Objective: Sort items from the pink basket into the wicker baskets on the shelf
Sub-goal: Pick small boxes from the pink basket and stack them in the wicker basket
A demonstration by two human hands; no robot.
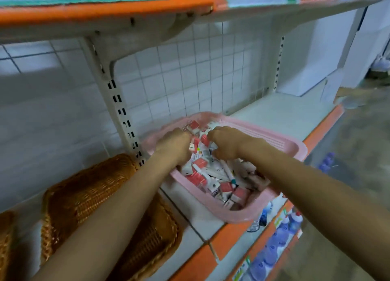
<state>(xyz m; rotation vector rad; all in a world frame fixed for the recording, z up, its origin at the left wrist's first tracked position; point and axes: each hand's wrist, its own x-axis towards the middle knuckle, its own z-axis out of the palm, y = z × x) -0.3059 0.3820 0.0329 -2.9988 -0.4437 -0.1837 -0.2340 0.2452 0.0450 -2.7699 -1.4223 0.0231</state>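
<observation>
A pink basket [280,142] sits on the white shelf, filled with several small red-and-white boxes [198,178] and white tubes. Both my hands reach into its far end. My left hand [175,144] has its fingers curled down among the boxes, and a red-and-white box shows at its fingertips. My right hand [226,142] is curled over the pile beside it; what it holds is hidden. A wicker basket [84,196] stands to the left on the same shelf, partly under my left forearm. Part of a second wicker basket [5,244] shows at the left edge.
An orange-edged shelf [105,12] hangs overhead, close above the hands. A slotted upright post [120,111] stands between the wicker and pink baskets. The lower shelf holds blue bottles [274,244]. White shelf surface [285,111] stretches right of the pink basket.
</observation>
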